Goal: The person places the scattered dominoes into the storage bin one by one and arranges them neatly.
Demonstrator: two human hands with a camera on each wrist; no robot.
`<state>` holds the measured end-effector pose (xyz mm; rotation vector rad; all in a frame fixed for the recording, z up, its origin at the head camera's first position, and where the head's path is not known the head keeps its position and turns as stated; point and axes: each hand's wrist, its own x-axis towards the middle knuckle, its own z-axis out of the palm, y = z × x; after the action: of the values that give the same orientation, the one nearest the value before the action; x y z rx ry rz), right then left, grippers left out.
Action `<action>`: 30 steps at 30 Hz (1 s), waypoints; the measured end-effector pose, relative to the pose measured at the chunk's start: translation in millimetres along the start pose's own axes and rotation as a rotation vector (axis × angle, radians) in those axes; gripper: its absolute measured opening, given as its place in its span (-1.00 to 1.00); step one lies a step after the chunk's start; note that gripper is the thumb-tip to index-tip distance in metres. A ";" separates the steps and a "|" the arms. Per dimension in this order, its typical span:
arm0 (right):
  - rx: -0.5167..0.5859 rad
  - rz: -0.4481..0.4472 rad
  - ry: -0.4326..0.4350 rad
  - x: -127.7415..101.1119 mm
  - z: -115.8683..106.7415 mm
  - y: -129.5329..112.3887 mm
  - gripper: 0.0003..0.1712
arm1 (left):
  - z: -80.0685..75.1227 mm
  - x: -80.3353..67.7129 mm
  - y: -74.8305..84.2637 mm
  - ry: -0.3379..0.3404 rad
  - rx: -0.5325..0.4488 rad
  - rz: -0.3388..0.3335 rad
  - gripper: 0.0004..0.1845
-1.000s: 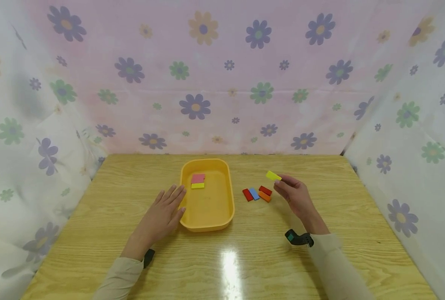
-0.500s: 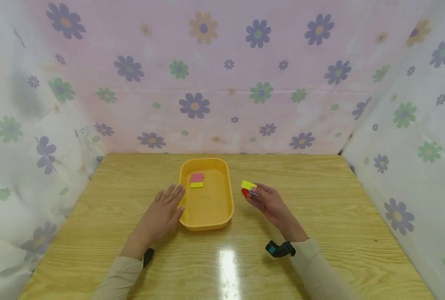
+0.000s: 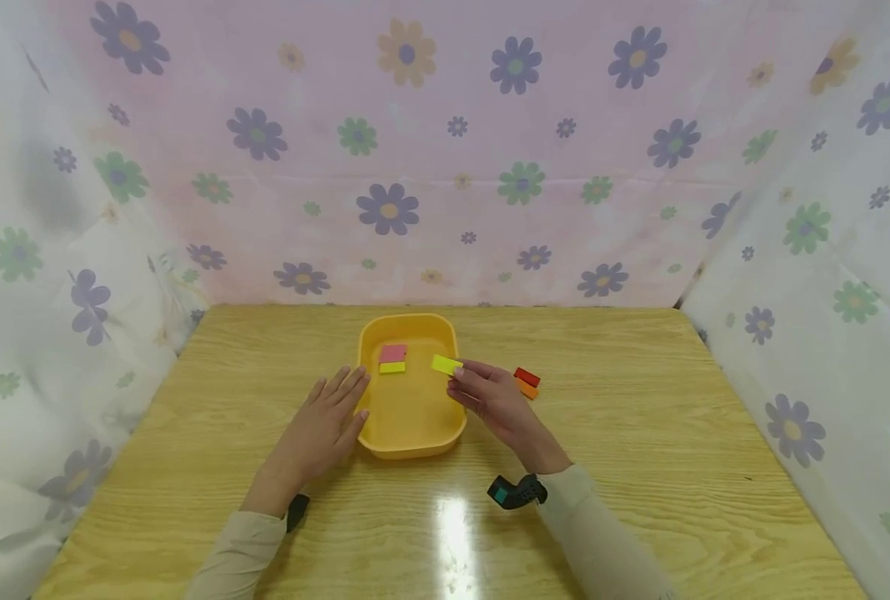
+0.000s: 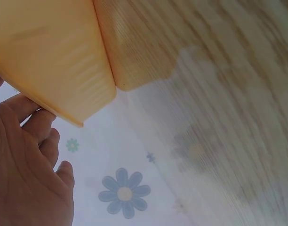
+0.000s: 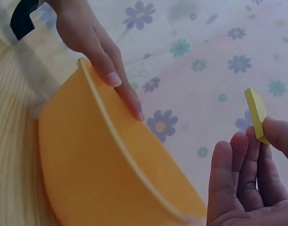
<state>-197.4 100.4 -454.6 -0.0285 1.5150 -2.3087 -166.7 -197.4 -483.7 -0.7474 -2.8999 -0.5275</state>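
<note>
My right hand (image 3: 501, 408) pinches a thin yellow block (image 3: 446, 364) between thumb and fingertips, over the right side of the yellow plastic tub (image 3: 415, 421). In the right wrist view that block (image 5: 257, 113) stands out beyond the thumb, its flat side tilted. My left hand (image 3: 321, 437) rests on the tub's left rim with fingers extended; in the left wrist view its fingers (image 4: 38, 123) touch the rim from outside. Inside the tub, near its far left, lie a pink block (image 3: 393, 353) and another yellow block (image 3: 392, 367), side by side.
A red block (image 3: 527, 377) and an orange block (image 3: 527, 389) lie on the wooden table (image 3: 617, 383), just right of my right hand. Flower-patterned cloth (image 3: 445, 167) hangs along the table's back and both sides.
My right hand has carried the yellow block leftward from over the table to over the tub. It now hides the blue block and the left red one. My left hand has stayed at the rim.
</note>
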 end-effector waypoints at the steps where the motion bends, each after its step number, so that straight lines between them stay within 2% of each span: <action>1: -0.005 0.006 0.013 2.7 3.9 -0.8 -0.50 | -0.1 0.3 -0.1 0.003 0.000 0.002 -0.36; 9: -0.049 0.046 0.106 34.7 35.4 -10.4 -0.51 | -1.2 2.5 -0.1 -0.013 0.013 -0.003 -0.36; 15: -0.120 0.054 0.088 65.2 50.8 -9.6 -0.43 | -2.0 3.3 0.5 -0.017 0.010 -0.003 -0.37; 18: -0.190 0.090 0.096 81.4 57.8 -2.9 -0.45 | -1.6 3.3 -0.5 -0.014 0.015 -0.001 -0.37; 24: -0.350 0.162 0.139 102.2 63.0 15.2 -0.61 | 0.1 3.8 -2.5 0.000 0.026 0.009 -0.38; 30: -0.493 0.217 0.183 101.6 59.1 24.0 -0.81 | -0.2 3.0 -1.3 -0.012 0.031 0.004 -0.38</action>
<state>-271.5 7.4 -470.1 0.2104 2.0341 -1.7657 -169.9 -197.1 -483.4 -0.7552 -2.9099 -0.4782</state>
